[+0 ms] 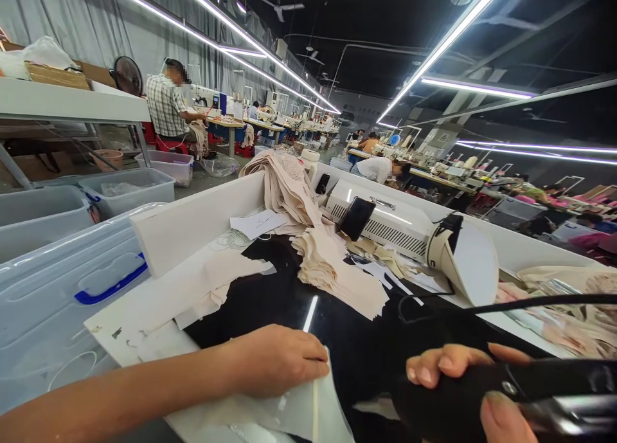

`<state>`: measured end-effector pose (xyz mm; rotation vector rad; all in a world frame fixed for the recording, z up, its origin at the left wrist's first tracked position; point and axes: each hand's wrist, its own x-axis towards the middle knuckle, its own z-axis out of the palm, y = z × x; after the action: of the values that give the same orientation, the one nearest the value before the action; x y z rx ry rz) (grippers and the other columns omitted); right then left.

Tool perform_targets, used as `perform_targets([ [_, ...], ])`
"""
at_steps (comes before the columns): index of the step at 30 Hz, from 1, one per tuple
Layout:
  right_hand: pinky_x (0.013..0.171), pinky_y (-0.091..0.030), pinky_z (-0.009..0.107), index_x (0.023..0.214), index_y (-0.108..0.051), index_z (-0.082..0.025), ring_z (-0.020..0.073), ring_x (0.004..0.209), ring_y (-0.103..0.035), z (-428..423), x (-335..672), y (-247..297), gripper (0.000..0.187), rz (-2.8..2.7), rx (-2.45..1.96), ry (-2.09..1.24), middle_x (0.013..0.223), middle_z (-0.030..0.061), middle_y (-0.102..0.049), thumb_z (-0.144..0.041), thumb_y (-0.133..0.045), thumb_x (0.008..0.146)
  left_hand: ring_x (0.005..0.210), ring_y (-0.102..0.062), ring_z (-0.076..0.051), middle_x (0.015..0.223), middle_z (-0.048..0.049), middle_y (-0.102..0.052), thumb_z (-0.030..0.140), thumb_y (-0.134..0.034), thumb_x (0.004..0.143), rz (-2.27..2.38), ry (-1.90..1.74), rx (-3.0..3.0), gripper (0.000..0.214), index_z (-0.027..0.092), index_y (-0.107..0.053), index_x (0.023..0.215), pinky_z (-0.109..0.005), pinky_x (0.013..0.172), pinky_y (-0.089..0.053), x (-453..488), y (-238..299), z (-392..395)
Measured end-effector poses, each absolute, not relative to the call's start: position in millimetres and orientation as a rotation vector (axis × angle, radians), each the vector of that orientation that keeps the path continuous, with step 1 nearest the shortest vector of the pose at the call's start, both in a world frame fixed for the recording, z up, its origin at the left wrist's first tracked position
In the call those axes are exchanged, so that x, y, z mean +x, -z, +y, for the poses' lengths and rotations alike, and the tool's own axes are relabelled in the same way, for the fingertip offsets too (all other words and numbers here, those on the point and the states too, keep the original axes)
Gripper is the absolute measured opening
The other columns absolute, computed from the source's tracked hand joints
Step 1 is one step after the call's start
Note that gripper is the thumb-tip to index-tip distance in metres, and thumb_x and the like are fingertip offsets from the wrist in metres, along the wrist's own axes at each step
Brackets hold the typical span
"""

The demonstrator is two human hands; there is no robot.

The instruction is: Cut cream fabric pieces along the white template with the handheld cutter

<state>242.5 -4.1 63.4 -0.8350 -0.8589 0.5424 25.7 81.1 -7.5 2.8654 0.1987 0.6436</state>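
My left hand [277,361] reaches in from the lower left over a glossy black work surface [270,301]. Its fingers are closed together at the edge of a whitish translucent sheet [294,407], along which a narrow cream strip runs. At the lower right, my right hand [457,366] is wrapped round a dark corded hand tool [448,398] with a shiny metal part; its exact kind is unclear. Beyond the hands lies a stack of beige cut fabric pieces [337,272]. More pale fabric pieces [222,276] rest to the left.
A cream vented machine [380,221] with a flared white end stands at the back right. Folded beige cloth [284,189] hangs over the white side wall [202,221]. A black cable [544,301] crosses at right. Plastic bins [130,189] stand left; people sit at sewing tables beyond.
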Motion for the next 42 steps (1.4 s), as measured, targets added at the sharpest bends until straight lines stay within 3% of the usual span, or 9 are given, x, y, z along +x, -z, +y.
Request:
perform_targets([
  [5,0.056,-0.057,0.033,0.104,-0.059,-0.026,0.0152,0.056,-0.059,20.8,210.2,-76.7,0.038,-0.788,-0.846,-0.503,0.068,-0.0066,-0.063,-0.028,-0.082,0.073,0.115,-0.068,-0.022,0.122,-0.0121,-0.073,0.004,-0.046,0.102,0.198,-0.672,2.857,0.027,0.012,-0.064,0.120,-0.029,0.096,-0.058,24.9,5.0,79.1],
  [22,0.060,-0.057,0.032,0.106,-0.057,-0.026,0.0145,0.058,-0.063,28.6,201.4,-66.4,0.036,-0.837,-0.842,-0.481,0.071,-0.0068,-0.067,-0.026,-0.080,0.078,0.115,-0.068,-0.022,0.119,-0.0131,-0.073,0.005,-0.043,0.105,0.180,-0.687,2.860,0.028,0.011,-0.065,0.121,-0.030,0.097,-0.058,24.9,4.7,78.1],
  [32,0.059,-0.059,0.032,0.108,-0.058,-0.026,0.0143,0.059,-0.063,16.1,203.8,-66.9,0.035,-0.817,-0.824,-0.510,0.072,-0.0061,-0.065,-0.027,-0.079,0.080,0.114,-0.070,-0.022,0.123,-0.0091,-0.072,0.008,-0.050,0.104,0.202,-0.714,2.909,0.022,0.015,-0.067,0.116,-0.029,0.092,-0.059,22.6,7.6,80.2],
  [42,0.057,-0.058,0.033,0.105,-0.059,-0.026,0.0150,0.056,-0.063,15.3,197.8,-67.1,0.032,-0.831,-0.863,-0.482,0.070,-0.0057,-0.067,-0.026,-0.079,0.080,0.117,-0.069,-0.022,0.123,-0.0086,-0.072,0.006,-0.054,0.100,0.206,-0.689,2.895,0.025,0.017,-0.066,0.119,-0.028,0.097,-0.057,20.2,8.0,81.3],
])
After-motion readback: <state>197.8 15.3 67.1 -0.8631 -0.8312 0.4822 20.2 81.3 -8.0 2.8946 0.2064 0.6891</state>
